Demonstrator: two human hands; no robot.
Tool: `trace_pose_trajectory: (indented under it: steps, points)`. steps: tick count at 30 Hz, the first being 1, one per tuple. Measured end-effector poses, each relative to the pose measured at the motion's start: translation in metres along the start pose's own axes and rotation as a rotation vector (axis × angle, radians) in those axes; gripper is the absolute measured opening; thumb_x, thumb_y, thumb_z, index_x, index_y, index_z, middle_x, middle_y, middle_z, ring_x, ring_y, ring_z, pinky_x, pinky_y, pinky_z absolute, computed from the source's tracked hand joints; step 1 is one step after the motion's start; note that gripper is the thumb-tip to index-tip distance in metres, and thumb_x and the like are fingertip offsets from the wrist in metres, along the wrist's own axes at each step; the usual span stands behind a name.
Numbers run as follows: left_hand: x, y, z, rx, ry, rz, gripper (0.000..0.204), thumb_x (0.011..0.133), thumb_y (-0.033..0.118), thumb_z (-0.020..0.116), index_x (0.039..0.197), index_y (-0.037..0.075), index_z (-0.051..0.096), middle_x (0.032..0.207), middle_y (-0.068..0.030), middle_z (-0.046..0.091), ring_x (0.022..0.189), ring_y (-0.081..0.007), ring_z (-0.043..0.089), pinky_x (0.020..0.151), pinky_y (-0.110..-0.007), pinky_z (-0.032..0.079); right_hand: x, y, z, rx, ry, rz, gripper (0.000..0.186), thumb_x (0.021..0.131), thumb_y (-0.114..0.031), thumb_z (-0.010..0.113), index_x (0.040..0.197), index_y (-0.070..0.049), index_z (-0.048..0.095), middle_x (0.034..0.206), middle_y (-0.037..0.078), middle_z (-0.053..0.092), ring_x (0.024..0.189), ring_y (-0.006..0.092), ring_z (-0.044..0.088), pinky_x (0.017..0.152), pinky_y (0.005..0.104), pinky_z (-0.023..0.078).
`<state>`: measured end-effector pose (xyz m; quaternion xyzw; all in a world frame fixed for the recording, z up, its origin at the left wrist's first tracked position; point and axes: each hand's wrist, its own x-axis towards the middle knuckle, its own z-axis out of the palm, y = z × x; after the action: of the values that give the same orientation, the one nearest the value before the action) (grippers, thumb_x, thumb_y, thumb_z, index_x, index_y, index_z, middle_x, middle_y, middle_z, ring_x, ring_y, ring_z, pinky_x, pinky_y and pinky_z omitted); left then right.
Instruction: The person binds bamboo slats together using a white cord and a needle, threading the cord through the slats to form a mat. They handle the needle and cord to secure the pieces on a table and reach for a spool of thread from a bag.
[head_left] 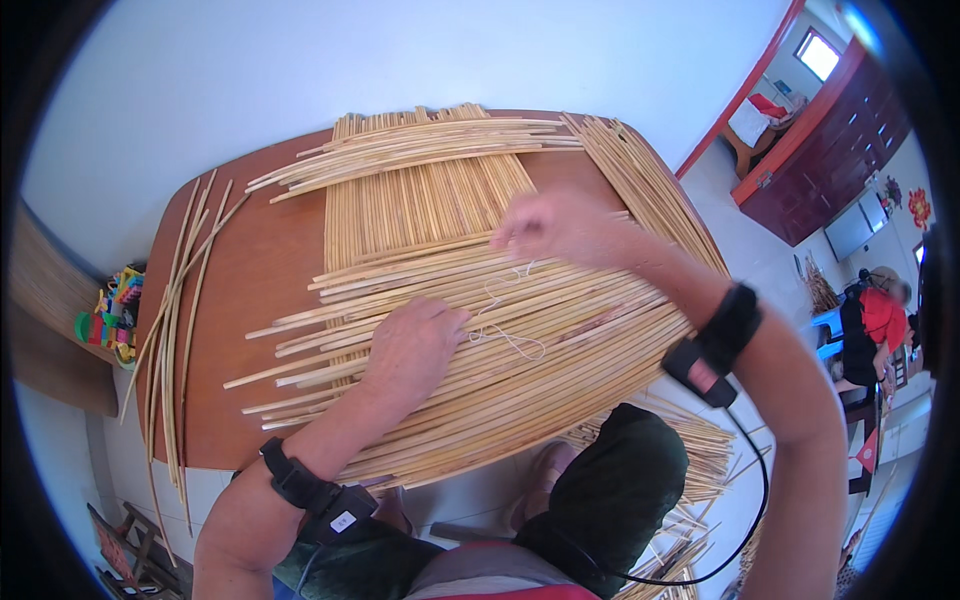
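My left hand (410, 350) rests on a spread layer of long pale reed sticks (520, 380), fingers bent over them beside a thin white string (510, 342); what it grips, if anything, is hidden. Above the upper right of this layer, my right hand (540, 222), slightly blurred, is closed in a pinch, with the string apparently trailing from it. The string lies in loose loops across the sticks. Behind them is a flat panel of lined-up reeds (410, 215), with more sticks (430, 150) laid crosswise on it.
The wooden table (240, 320) also bears loose sticks (180, 330) at left and a bundle (640, 180) at right. More sticks (700, 450) lie below. Colourful toy blocks (110, 325) sit at far left. Another person in red (880, 325) is at far right, near a doorway.
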<state>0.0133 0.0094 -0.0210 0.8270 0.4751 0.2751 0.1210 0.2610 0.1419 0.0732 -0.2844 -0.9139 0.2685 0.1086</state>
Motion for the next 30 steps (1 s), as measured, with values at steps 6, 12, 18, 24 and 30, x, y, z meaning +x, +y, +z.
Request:
trace_pose_trajectory:
  steps: [6, 12, 18, 24, 30]
  points:
    - [-0.001, 0.000, -0.003, -0.018, 0.021, -0.007, 0.021, 0.090, 0.016, 0.076, 0.108, 0.005, 0.076, 0.092, -0.0130, 0.069, 0.094, -0.0352, 0.067, 0.082, -0.047, 0.055, 0.002, -0.014, 0.059, -0.040, -0.212, 0.060, 0.020, 0.088, -0.021, 0.073, 0.093, -0.002, 0.071, 0.089, 0.017, 0.067, 0.089, 0.0370, 0.066, 0.083, 0.0459, 0.053]
    - [-0.001, -0.002, -0.001, -0.019, 0.035, 0.027, 0.019, 0.089, 0.015, 0.076, 0.105, 0.005, 0.076, 0.091, -0.0125, 0.068, 0.092, -0.0345, 0.067, 0.081, -0.046, 0.055, 0.013, -0.003, 0.047, 0.090, 0.100, 0.121, 0.013, 0.098, -0.014, 0.065, 0.097, -0.002, 0.069, 0.090, 0.013, 0.066, 0.099, 0.0274, 0.069, 0.080, 0.0435, 0.057]
    - [-0.004, 0.000, -0.001, 0.025, -0.004, 0.061, 0.016, 0.090, 0.016, 0.074, 0.102, 0.006, 0.076, 0.091, -0.0110, 0.066, 0.093, -0.0321, 0.066, 0.082, -0.046, 0.056, 0.050, -0.010, -0.010, 1.130, 0.793, 0.444, 0.016, 0.106, -0.010, 0.062, 0.111, 0.005, 0.057, 0.109, 0.012, 0.059, 0.100, 0.0220, 0.067, 0.094, 0.0403, 0.066]
    - [-0.006, 0.001, 0.000, 0.067, 0.004, 0.053, 0.020, 0.093, 0.015, 0.069, 0.110, 0.006, 0.075, 0.096, -0.0099, 0.063, 0.100, -0.0303, 0.064, 0.086, -0.044, 0.054, 0.065, 0.012, -0.057, 0.923, 0.930, 0.393, 0.013, 0.107, -0.008, 0.061, 0.111, 0.004, 0.057, 0.102, 0.009, 0.058, 0.084, 0.0172, 0.062, 0.089, 0.0375, 0.066]
    - [-0.004, 0.001, 0.002, 0.090, -0.044, 0.044, 0.029, 0.092, 0.010, 0.065, 0.120, 0.004, 0.072, 0.104, -0.0105, 0.063, 0.105, -0.0304, 0.062, 0.091, -0.043, 0.052, 0.078, 0.032, -0.057, 0.762, 0.957, 0.391, 0.009, 0.104, -0.007, 0.062, 0.104, 0.002, 0.060, 0.092, 0.009, 0.059, 0.078, 0.0165, 0.061, 0.076, 0.0356, 0.067]
